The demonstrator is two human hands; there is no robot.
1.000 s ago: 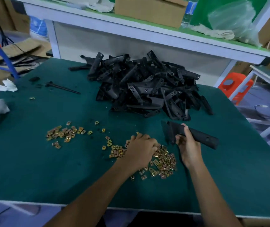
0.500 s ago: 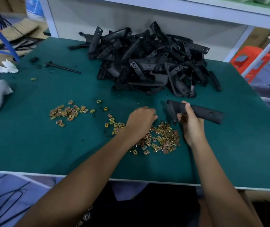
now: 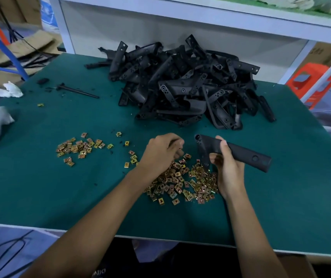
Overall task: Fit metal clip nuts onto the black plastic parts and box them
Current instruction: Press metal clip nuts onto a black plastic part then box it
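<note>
Hovering over the main pile of clip nuts (image 3: 182, 183), the left hand (image 3: 161, 152) has its fingers curled in, can't tell if it's pinching 1. Just right of it, the right hand (image 3: 228, 167) grips 1 black plastic part (image 3: 245, 153), thumb on top, held off the green table (image 3: 40, 187).

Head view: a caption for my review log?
Right hand grips a black plastic part while the left hand, fingers curled, is over the clip nuts on the green table.
</note>
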